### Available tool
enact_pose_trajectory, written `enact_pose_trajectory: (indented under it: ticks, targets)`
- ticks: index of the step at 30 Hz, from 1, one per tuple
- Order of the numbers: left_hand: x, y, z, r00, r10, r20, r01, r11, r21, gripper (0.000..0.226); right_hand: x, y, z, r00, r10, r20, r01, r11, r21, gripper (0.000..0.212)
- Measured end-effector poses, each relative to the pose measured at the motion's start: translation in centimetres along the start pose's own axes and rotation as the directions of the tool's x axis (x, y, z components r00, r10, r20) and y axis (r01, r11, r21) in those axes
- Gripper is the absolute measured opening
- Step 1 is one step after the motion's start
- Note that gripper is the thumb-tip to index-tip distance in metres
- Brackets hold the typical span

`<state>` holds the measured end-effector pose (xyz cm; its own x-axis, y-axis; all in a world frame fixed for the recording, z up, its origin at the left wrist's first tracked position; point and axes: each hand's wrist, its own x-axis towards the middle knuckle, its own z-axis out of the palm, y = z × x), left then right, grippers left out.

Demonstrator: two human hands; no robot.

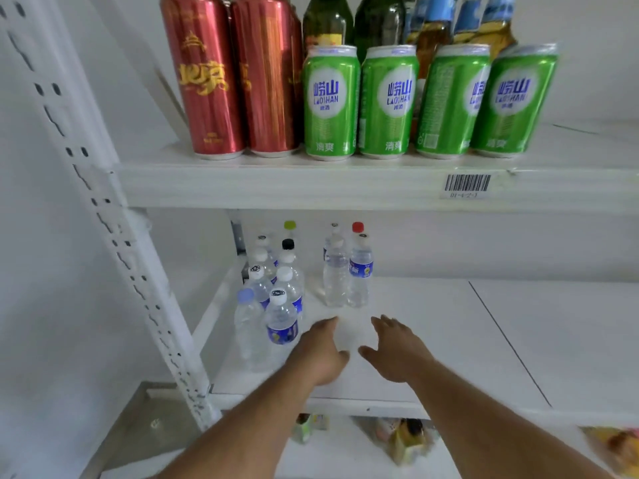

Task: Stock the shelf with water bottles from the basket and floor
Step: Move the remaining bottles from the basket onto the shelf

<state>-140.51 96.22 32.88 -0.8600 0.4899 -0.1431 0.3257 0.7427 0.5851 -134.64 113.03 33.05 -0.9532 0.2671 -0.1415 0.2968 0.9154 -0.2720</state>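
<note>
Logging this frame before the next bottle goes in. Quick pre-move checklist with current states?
1. Left hand empty: ok, open, holds nothing.
2. Right hand empty: ok, open, holds nothing.
3. Free space on the lower shelf: ok, bare to the right of the bottles.
4. Front blue-label bottle upright: ok, close beside the left hand.
5. Pair of bottles behind upright: ok.
6. Basket and floor supply: cannot tell, not in view.

Single head cam, wide-angle, looks forward and slightly down from close range into the white middle shelf, can shelf filling the top, both forearms entering from below.
</note>
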Motion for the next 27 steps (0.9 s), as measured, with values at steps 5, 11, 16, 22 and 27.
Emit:
enact_pose_trajectory:
  ticks: [5, 11, 16, 22, 27]
  targets:
    - [-4.6, 0.0, 0.8, 0.999, 0.016, 0.041, -0.024, 0.982, 0.189, 0.077, -4.6, -0.4, 0.9, 0.998, -0.057, -0.001, 0.057, 0.995, -0.080, 0.080]
    - [-9.2, 0.4, 3.1, 0.999, -0.021, 0.036, 0.010, 0.962, 0.274, 0.073, -9.2, 0.5, 2.3, 0.994, -0.103, 0.034, 0.107, 0.987, -0.119, 0.080]
    - [-13.3, 0.2, 5.4, 0.996, -0.079, 0.038, 0.065, 0.954, 0.291, 0.066, -13.8, 1.8, 4.2, 0.985, -0.150, 0.083, 0.155, 0.986, -0.057, 0.080]
    - [-19.0, -2.2, 10.0, 0.967, -0.231, 0.106, 0.192, 0.937, 0.290, 0.068, -19.7, 3.1, 8.9, 0.970, -0.200, 0.138, 0.209, 0.976, -0.053, 0.075]
    - [-23.0, -5.1, 12.6, 0.933, -0.322, 0.163, 0.270, 0.923, 0.274, 0.066, -23.1, 3.8, 12.9, 0.946, -0.185, 0.266, 0.185, 0.982, 0.025, 0.080]
